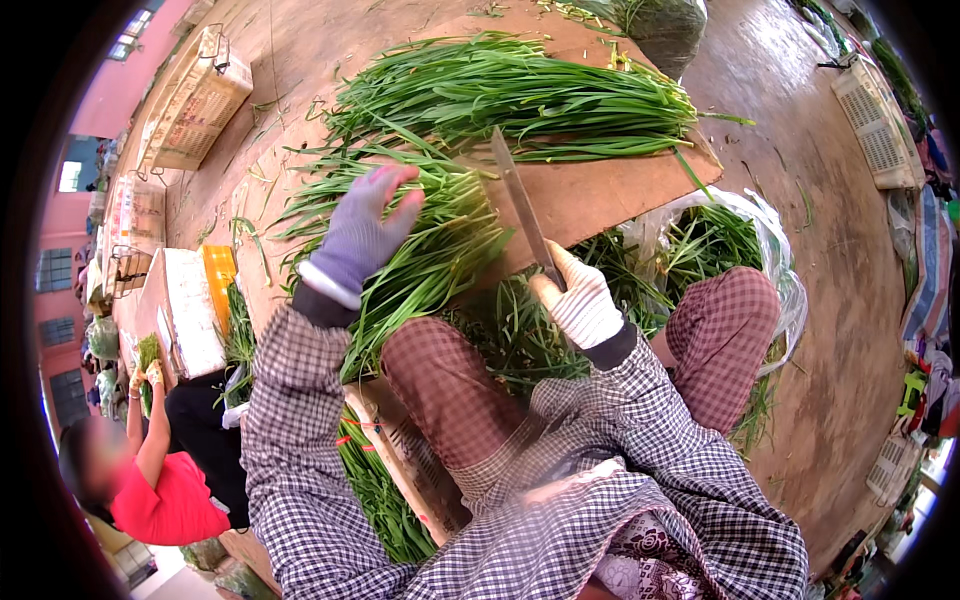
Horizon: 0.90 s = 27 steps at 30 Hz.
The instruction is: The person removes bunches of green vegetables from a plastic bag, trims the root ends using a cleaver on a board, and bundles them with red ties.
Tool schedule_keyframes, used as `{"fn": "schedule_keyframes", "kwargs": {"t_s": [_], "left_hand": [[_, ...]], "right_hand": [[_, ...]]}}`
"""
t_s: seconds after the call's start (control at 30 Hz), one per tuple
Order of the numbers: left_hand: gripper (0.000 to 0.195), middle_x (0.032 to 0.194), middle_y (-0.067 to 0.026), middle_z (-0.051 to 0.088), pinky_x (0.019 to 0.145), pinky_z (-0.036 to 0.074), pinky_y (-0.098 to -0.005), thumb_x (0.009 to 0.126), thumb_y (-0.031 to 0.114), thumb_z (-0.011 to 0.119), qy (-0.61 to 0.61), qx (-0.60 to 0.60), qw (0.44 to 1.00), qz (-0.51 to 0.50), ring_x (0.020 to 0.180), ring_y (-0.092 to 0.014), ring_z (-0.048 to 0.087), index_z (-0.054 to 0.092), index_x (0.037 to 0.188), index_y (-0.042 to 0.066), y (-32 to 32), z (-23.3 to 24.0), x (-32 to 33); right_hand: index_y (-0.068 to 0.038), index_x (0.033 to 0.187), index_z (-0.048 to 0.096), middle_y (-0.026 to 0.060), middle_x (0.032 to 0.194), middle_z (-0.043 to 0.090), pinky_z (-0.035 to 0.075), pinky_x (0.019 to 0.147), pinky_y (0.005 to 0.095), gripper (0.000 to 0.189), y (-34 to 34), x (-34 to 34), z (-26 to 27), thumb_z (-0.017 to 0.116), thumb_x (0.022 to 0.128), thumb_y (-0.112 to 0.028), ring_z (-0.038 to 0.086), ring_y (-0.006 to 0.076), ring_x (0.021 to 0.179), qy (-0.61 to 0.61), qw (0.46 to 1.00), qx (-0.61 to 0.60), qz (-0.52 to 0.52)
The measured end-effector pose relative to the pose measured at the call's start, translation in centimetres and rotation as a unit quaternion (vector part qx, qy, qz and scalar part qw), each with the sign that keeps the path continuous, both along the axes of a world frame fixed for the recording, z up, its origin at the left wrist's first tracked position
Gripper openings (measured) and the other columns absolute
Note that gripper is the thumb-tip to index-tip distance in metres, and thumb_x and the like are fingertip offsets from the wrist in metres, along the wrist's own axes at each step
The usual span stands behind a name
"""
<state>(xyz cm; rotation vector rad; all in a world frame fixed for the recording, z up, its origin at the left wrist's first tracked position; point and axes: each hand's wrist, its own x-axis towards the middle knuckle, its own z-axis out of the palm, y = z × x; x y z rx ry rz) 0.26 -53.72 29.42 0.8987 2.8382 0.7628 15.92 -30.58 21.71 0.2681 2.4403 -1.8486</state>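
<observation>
In a purple knit glove, my left hand [370, 223] is over the near bunch of green garlic chives [457, 225], its thumb and fingers apart. I cannot tell whether it presses on the stalks. The cut ends of this bunch point right and look blurred. My right hand [577, 296], in a white striped glove, grips a long-bladed knife [519, 196] with its tip pointing up and away from me. The blade stands just right of the bunch, above a brown board [592, 196]. A larger bundle of chives [517, 97] lies farther back on the board.
A clear plastic bag [780, 247] holding loose greens stands by my right knee. At my left is a carton [405, 442] beside more chives [382, 487]. Plastic crates [199, 97] stand far left. A person in red [169, 495] sits at left, holding greens.
</observation>
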Motion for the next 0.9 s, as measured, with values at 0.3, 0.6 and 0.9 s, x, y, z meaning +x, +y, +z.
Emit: {"fn": "schedule_keyframes", "kwargs": {"t_s": [0.3,0.6,0.9], "left_hand": [[0.039,0.113,-0.0148,0.061,0.093,0.041,-0.0399,0.09,0.034,0.054,0.051,-0.221,0.974,0.006,0.108,-0.034,0.053,0.057,0.119,0.008,0.2,-5.2,-6.5],[0.044,0.098,-0.0242,0.062,0.091,0.04,-0.0445,0.092,0.043,0.048,-0.13,-0.087,0.982,0.104,0.098,-0.038,0.058,0.062,0.113,0.006,-4.9,-4.9,2.6],[0.058,0.117,-0.0252,0.053,0.1,0.031,-0.0446,0.09,0.05,0.047,-0.085,-0.072,0.991,0.069,0.112,-0.038,0.048,0.052,0.126,0.005,-7.5,-5.3,3.4]], "right_hand": [[0.007,0.126,0.048,0.0265,0.108,0.062,0.05,0.083,0.0337,0.052,0.2,0.5,0.2,0.064,0.081,-0.014,0.064,0.0321,0.098,-0.036,0.999,-0.022,0.012],[0.007,0.126,0.047,0.0275,0.111,0.06,0.049,0.087,0.0351,0.052,0.9,-0.6,0.2,0.063,0.082,-0.016,0.062,0.0335,0.102,-0.009,0.998,0.002,0.056],[-0.002,0.121,0.056,0.0186,0.076,0.064,0.05,0.061,0.0321,0.042,1.5,-3.3,4.6,0.059,0.081,-0.015,0.061,0.0223,0.06,-0.022,0.981,0.031,0.191]]}}
